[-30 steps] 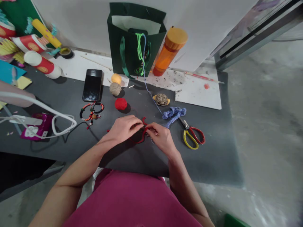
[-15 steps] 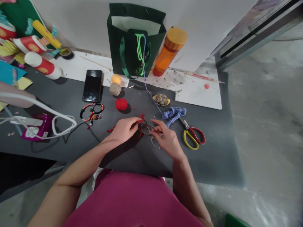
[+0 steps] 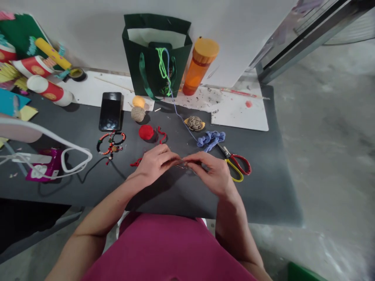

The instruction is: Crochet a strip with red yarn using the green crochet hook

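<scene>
My left hand (image 3: 155,164) and my right hand (image 3: 213,171) meet over the dark table with fingertips pinched together. Between them is a pair of thin-rimmed glasses (image 3: 181,166), mostly hidden by the fingers. A strand of red yarn (image 3: 162,136) lies beyond my left hand, beside a red ball (image 3: 146,132). More red yarn (image 3: 136,162) shows at the left of that hand. Past my right hand are a bundle of blue yarn (image 3: 211,139) and scissors (image 3: 240,164) with red and yellow handles.
Farther back stand a green paper bag (image 3: 158,74) and an orange bottle (image 3: 199,66). A phone (image 3: 110,111), beaded bracelets (image 3: 111,145) and a woven rosette (image 3: 195,123) lie on the table (image 3: 263,187). White cables (image 3: 73,146) and paper cups (image 3: 51,90) are at left.
The red strand that was at my left fingertips now lies on the table farther back. Both hands have closed together around the glasses, which are more hidden. The view has shifted slightly.
</scene>
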{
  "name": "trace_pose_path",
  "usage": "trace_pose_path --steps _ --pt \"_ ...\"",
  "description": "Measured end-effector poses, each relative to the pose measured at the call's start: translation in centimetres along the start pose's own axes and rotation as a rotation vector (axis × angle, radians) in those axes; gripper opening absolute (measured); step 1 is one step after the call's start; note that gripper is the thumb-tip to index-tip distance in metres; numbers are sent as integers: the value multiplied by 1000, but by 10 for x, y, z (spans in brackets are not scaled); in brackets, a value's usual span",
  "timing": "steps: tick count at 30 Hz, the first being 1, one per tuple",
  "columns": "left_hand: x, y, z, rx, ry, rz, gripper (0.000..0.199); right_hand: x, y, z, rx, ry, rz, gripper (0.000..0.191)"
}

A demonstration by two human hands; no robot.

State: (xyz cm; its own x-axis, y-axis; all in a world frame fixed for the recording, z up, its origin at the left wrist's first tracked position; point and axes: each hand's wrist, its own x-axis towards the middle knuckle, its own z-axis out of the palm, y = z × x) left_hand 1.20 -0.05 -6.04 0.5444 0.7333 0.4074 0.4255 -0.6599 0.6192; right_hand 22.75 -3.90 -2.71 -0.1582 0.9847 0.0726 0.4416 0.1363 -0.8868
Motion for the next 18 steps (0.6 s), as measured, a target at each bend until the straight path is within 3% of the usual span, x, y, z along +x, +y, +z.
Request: trace_pose_path --steps 8,14,18 --pt "-6 -19 -21 12 152 -103 22 0 16 -6 33 183 106 15" --pt "-12 -21 -32 -17 209 -185 20 -2 40 3 358 110 145 39" --pt "-16 -12 -40 -70 224 -292 17 -1 41 12 334 70 173 22"
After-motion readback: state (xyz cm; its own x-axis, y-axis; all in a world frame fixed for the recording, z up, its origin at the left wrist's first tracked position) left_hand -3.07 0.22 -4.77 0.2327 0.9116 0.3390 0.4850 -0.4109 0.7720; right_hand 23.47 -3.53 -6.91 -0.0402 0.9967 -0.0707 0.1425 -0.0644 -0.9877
